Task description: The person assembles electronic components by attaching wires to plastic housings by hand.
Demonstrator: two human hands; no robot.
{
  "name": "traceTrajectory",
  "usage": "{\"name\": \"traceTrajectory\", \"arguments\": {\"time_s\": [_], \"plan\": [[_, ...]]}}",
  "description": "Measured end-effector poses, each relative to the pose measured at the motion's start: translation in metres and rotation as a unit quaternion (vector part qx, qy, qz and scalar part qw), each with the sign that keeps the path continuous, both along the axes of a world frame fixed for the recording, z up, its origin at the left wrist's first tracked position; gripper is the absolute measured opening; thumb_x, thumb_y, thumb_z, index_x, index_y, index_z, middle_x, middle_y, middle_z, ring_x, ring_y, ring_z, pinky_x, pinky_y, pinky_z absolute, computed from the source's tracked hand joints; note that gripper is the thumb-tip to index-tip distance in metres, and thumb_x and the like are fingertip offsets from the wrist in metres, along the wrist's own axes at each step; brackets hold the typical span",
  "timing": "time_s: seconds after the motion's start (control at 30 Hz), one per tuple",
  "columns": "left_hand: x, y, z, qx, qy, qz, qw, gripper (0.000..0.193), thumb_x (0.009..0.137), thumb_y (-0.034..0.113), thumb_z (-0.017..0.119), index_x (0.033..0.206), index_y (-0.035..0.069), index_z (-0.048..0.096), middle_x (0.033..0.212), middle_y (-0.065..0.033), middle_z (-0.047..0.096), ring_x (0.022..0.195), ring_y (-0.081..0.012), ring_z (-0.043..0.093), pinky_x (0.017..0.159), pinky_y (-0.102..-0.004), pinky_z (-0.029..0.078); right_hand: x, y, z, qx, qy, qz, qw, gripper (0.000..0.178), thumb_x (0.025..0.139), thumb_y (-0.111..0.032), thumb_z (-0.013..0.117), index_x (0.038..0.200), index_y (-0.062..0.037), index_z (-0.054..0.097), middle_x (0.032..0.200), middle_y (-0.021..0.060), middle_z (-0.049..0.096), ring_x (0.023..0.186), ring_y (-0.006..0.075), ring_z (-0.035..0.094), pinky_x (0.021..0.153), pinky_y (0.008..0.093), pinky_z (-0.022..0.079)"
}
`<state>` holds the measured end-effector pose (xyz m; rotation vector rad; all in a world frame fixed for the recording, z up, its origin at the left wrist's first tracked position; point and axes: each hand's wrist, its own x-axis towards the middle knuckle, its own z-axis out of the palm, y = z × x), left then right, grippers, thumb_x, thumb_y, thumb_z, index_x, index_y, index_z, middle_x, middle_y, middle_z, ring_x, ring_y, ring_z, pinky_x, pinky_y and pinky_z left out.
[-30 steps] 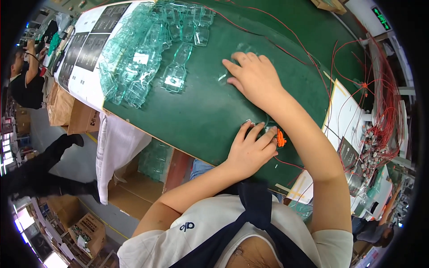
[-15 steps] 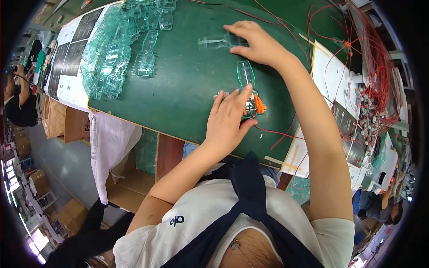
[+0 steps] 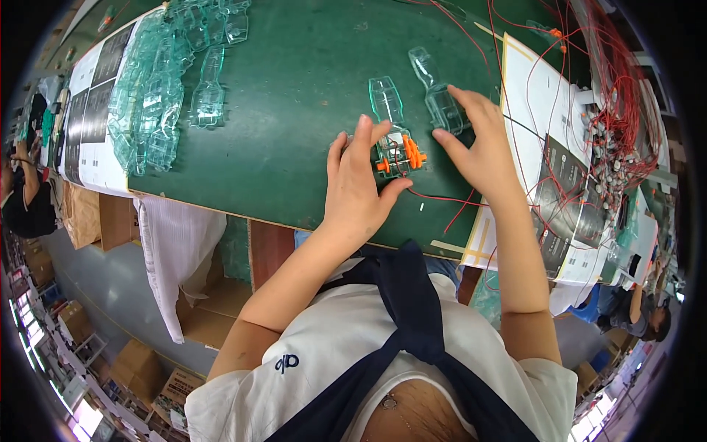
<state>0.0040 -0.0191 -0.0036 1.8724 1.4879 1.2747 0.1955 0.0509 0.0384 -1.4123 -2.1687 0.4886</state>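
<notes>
On the green tabletop lies a clear, green-tinted plastic shell [image 3: 385,99] with a narrow waist. Its near end carries orange gears [image 3: 414,152], a metal axle and red wires. My left hand [image 3: 352,188] is at its left side, fingers spread and thumb by the near edge; whether the fingertips touch the shell is unclear. To the right, my right hand [image 3: 482,147] has its thumb and fingers around the wide end of a second clear plastic shell [image 3: 444,109]. That shell's narrow end points away and to the left. It has nothing visible inside.
A pile of similar clear shells [image 3: 155,103] covers the far left, with one single shell [image 3: 208,96] beside it. Red wires with small white connectors [image 3: 600,173] lie tangled at the right over printed sheets [image 3: 563,202]. Cardboard boxes [image 3: 210,309] stand below the table edge.
My right hand has brought the second shell rightward and nearer, turning it from sideways to lengthwise. My left hand has shifted slightly off the geared shell, showing more of it. The whole view has shifted.
</notes>
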Motion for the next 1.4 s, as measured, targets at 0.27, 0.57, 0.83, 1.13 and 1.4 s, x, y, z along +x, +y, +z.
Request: {"name": "traceTrajectory", "arguments": {"time_s": [0.27, 0.57, 0.83, 1.13, 1.4], "plan": [[-0.002, -0.002, -0.009, -0.021, -0.069, 0.011, 0.997, 0.104, 0.065, 0.005, 0.08, 0.148, -0.002, 0.019, 0.141, -0.0234, 0.044, 0.12, -0.0338, 0.052, 0.107, -0.0492, 0.034, -0.05, -0.049, 0.013, -0.074, 0.034, 0.015, 0.997, 0.058, 0.069, -0.016, 0.076, 0.123, -0.0064, 0.057, 0.123, 0.0118, 0.058, 0.109, 0.0299, 0.055, 0.094, 0.0383, 0.041], [-0.019, 0.005, 0.014, -0.106, -0.045, -0.121, 0.986, 0.12, 0.059, 0.004, 0.085, 0.152, 0.006, 0.01, 0.145, -0.0251, 0.034, 0.127, -0.0381, 0.046, 0.106, -0.0473, 0.039, -0.051, -0.034, -0.009, 0.023, -0.055, 0.01, 0.998, 0.06, 0.064, -0.028, 0.081, 0.116, -0.0089, 0.057, 0.122, 0.0089, 0.06, 0.107, 0.0276, 0.057, 0.093, 0.0394, 0.039], [-0.006, -0.001, 0.002, -0.11, -0.207, 0.001, 0.972, 0.092, 0.068, 0.009, 0.081, 0.143, -0.002, 0.029, 0.131, -0.0243, 0.048, 0.113, -0.0315, 0.054, 0.099, -0.0401, 0.043, -0.057, -0.039, -0.017, 0.096, -0.036, 0.006, 0.995, 0.06, 0.063, -0.024, 0.081, 0.116, -0.0089, 0.057, 0.124, 0.0097, 0.061, 0.11, 0.0265, 0.057, 0.096, 0.0391, 0.039], [-0.018, -0.004, 0.056, -0.299, -0.41, -0.086, 0.858, 0.053, 0.076, 0.004, 0.073, 0.125, -0.002, 0.053, 0.108, -0.0152, 0.063, 0.089, -0.0223, 0.06, 0.082, -0.0294, 0.05, -0.051, -0.039, 0.035, 0.055, 0.147, 0.08, 0.984, 0.055, 0.067, -0.013, 0.08, 0.118, -0.0067, 0.059, 0.116, 0.0111, 0.064, 0.103, 0.0249, 0.06, 0.098, 0.0388, 0.041], [-0.028, 0.021, 0.066, -0.176, -0.145, -0.064, 0.972, 0.034, 0.081, 0.001, 0.07, 0.114, -0.001, 0.062, 0.103, -0.008, 0.066, 0.084, -0.016, 0.06, 0.077, -0.0263, 0.049, -0.059, -0.02, 0.055, -0.257, 0.43, 0.059, 0.864, 0.043, 0.081, -0.009, 0.073, 0.122, -0.003, 0.061, 0.091, 0.0055, 0.068, 0.077, 0.0144, 0.06, 0.079, 0.028, 0.049]]}}
